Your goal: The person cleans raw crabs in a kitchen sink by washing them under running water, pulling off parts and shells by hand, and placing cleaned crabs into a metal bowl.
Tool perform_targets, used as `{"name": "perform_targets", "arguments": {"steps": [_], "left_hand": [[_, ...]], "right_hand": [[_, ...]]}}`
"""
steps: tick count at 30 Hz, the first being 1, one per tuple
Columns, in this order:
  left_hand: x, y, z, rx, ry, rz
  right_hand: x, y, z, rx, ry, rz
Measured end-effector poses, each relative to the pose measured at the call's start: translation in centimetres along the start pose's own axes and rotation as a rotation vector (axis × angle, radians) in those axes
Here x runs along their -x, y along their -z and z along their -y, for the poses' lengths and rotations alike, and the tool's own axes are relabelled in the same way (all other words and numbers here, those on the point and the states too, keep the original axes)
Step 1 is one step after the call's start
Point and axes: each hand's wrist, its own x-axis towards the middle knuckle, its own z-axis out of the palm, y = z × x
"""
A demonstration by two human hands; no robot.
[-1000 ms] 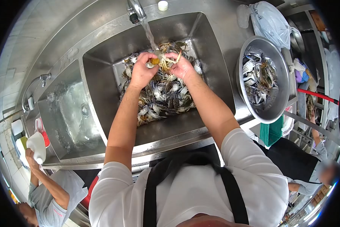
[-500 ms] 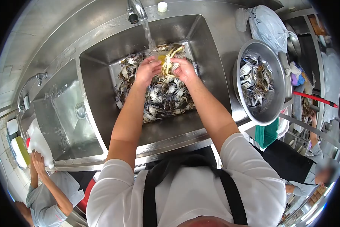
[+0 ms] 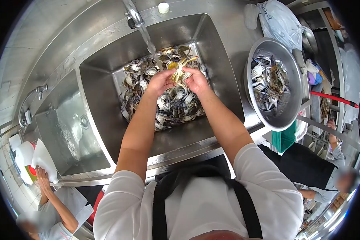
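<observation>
Between my two hands is a pale yellowish crab (image 3: 181, 74), held above a heap of crabs (image 3: 175, 105) on the floor of a deep steel sink (image 3: 104, 100). My left hand (image 3: 160, 82) grips its left side with curled fingers. On its other side, my right hand (image 3: 197, 81) pinches the crab near the top. Water runs from the faucet (image 3: 134, 15) into the sink just behind my left hand. A small yellow-orange piece (image 3: 172, 65) shows beyond the crab; I cannot make out what it is.
To the right stands a steel bowl (image 3: 298, 86) containing more crabs, with a white plastic bag (image 3: 280, 24) behind it. A second basin (image 3: 68, 132) lies left. One person's hand (image 3: 43, 178) touches a white container (image 3: 44, 160) there; another person (image 3: 320, 176) is at right.
My hands and the crab have come slightly toward me, out of the water stream. The yellow-orange piece now shows apart from my fingers. At left, the other person's hand and container have shifted.
</observation>
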Motion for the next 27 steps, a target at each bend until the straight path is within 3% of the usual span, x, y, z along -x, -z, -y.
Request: {"name": "perform_targets", "arguments": {"steps": [4, 6, 8, 11, 13, 18, 19, 23, 27], "left_hand": [[-1.5, 0.9, 1.2, -0.118, -0.034, 0.026], [-2.3, 0.6, 1.6, -0.123, -0.177, -0.078], [-4.8, 1.8, 2.0, -0.171, -0.173, -0.105], [-5.6, 1.5, 1.0, -0.585, -0.373, -0.233], [-5.4, 0.5, 0.2, -0.553, -0.406, -0.252], [-5.6, -0.4, -2.8, -0.668, -0.431, -0.218], [-5.9, -0.7, -2.9, -0.742, -0.570, -0.314], [-4.5, -2.0, -4.8, -1.118, -0.723, -0.444], [-2.0, -5.9, -7.8, -1.291, -0.712, -0.512]], "right_hand": [[0.0, 0.4, -0.6, 0.173, 0.004, -0.177], [-0.1, 1.3, -0.6, 0.180, -0.039, -0.193], [-0.2, 2.6, -0.6, 0.205, -0.036, -0.268], [0.6, 3.6, -0.4, 0.176, -0.039, -0.370], [1.1, 3.9, -0.4, 0.195, -0.055, -0.391], [1.6, 4.6, -1.3, 0.471, -0.062, -0.308], [1.8, 4.5, -1.5, 0.583, -0.051, -0.302], [2.6, 3.4, -0.7, 0.387, -0.234, -0.162], [1.6, 2.7, -2.0, 0.372, -0.204, -0.195]]}}
